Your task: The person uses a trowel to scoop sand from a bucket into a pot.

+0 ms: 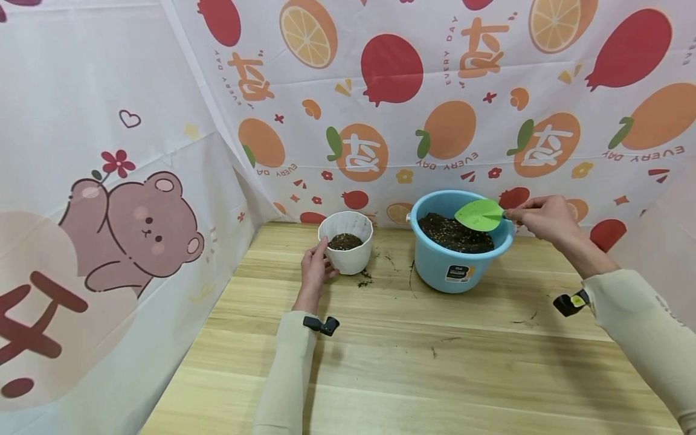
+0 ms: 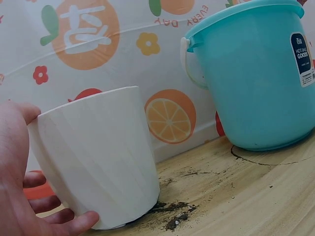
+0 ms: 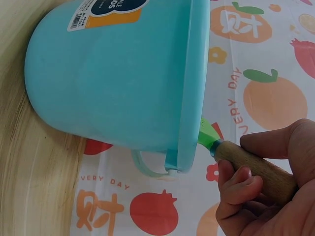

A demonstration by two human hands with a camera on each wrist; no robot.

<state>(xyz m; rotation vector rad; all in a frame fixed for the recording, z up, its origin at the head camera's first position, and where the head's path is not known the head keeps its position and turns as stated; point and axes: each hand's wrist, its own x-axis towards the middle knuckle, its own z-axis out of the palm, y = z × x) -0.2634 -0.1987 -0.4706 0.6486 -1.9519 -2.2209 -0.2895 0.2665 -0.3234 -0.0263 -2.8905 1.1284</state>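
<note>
A white flower pot [image 1: 357, 260] with some dark soil [image 1: 345, 242] in it stands on the table. My left hand [image 1: 313, 269] holds the pot's left side, thumb at the rim and fingers around the lower wall, as the left wrist view also shows. To the right is a light blue bucket [image 1: 455, 275] with dark potting soil [image 1: 452, 232] inside. My right hand [image 1: 545, 219] grips a garden trowel by its wooden handle [image 3: 257, 172]. The trowel's green blade [image 1: 480, 215] lies over the bucket's right part, above the soil, hiding some of it.
Crumbs of soil [image 1: 365, 279] lie beside the pot on the wooden table [image 1: 380, 362]. Behind the bucket and pot hangs a fruit-print cloth [image 1: 402, 139]; another cloth with a bear [image 1: 147, 223] closes off the left side. The bucket's handle [image 2: 192, 69] hangs down its side.
</note>
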